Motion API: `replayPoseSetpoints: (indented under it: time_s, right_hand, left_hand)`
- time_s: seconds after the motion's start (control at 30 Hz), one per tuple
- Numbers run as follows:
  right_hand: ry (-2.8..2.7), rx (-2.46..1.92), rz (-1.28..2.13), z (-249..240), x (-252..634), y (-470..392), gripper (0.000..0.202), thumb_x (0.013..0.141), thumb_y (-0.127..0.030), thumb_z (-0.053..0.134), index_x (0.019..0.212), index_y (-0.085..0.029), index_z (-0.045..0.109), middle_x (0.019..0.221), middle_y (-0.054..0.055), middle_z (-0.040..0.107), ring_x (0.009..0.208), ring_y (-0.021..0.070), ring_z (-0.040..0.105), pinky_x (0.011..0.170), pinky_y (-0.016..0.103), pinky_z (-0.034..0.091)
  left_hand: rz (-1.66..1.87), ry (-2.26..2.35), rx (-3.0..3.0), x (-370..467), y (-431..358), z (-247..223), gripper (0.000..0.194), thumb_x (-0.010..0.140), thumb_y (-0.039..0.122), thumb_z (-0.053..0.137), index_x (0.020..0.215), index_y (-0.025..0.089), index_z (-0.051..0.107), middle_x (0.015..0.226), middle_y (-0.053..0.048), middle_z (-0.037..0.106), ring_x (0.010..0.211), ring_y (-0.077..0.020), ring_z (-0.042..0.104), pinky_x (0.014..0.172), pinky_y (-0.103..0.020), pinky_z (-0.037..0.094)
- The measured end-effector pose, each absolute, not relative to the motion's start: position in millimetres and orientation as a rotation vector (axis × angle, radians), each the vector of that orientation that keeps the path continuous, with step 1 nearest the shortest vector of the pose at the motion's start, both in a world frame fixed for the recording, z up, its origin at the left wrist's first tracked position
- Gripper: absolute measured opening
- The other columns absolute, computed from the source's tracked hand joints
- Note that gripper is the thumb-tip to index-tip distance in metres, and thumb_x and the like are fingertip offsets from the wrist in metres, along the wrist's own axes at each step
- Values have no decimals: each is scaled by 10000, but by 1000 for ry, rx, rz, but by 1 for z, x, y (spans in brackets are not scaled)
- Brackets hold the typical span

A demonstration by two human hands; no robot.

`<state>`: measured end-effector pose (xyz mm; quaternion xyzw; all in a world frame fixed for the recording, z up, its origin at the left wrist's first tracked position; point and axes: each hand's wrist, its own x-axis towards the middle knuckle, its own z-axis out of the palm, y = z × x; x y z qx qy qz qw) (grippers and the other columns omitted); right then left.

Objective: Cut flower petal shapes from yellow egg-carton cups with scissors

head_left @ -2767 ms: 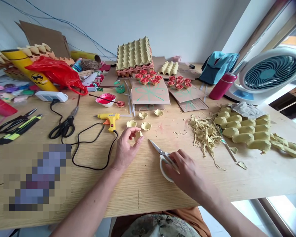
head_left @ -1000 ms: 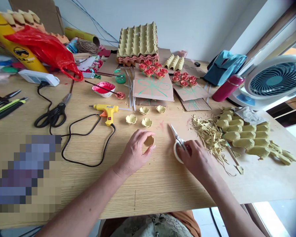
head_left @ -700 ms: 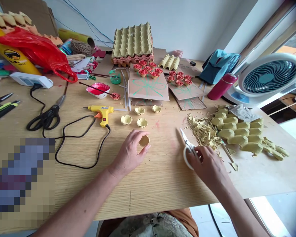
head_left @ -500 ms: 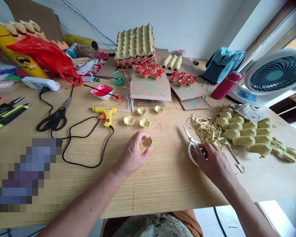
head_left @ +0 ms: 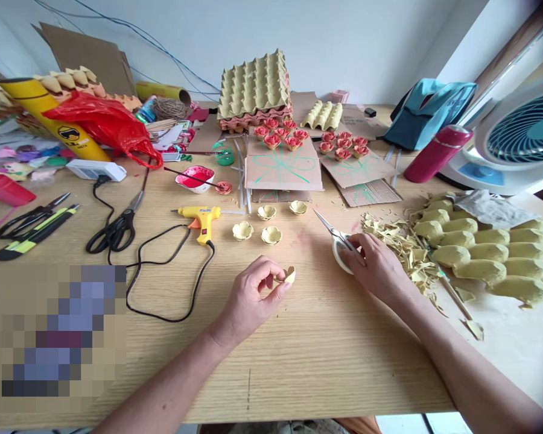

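Observation:
Between the thumb and fingers of my left hand (head_left: 256, 295) is a small pale yellow carton cup (head_left: 290, 275), tilted on its side. My right hand (head_left: 377, 265) has its fingers around the white handles of small scissors (head_left: 342, 244), whose closed blades point up and to the left. Beyond my left hand, several yellow flower-shaped cups (head_left: 271, 235) sit on the table. A heap of yellow carton scraps (head_left: 405, 250) lies just to the right of the scissors.
A yellow glue gun (head_left: 202, 222) with a looping black cord lies left. Red paper flowers (head_left: 294, 143) stand on cardboard (head_left: 283, 172). At the right are egg cartons (head_left: 489, 253), a pink bottle (head_left: 438, 154) and a fan. Black scissors (head_left: 117, 232) and a red paint bowl (head_left: 194, 179) are left.
My left hand has turned the cup from facing up onto its side. The scissors in my right hand have shifted left and up relative to the scraps. The whole view has moved slightly.

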<state>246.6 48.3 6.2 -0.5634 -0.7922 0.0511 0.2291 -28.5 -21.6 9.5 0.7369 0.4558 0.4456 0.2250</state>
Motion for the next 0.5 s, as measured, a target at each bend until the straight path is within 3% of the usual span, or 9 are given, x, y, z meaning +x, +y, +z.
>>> replayPoseSetpoints:
  time_s: [0.13,0.33,0.5]
  right_hand:
    - [-2198,-1602,-44,-5,256,53,217,917,-335,508,1005,-169,617,925,140,648,881,301,591,820,419,460]
    - [-2196,-1686,-160,-7,265,57,202,906,-317,540,992,-169,646,907,131,630,822,289,575,767,404,456]
    - [-2193,-1716,-170,-10,268,58,215,906,-326,550,1014,-172,653,917,127,628,813,282,578,749,392,461]
  left_hand:
    - [1061,1190,2469,-35,-24,21,122,933,96,588,921,218,595,1029,-59,637,901,-168,639,800,-313,559]
    - [916,1091,2799,-31,-21,24,171,951,66,528,888,199,614,1063,-75,665,821,-174,648,728,-323,577]
    - [821,1162,2572,-26,-24,11,162,929,64,551,968,215,595,1132,-82,632,919,-189,672,827,-336,602]
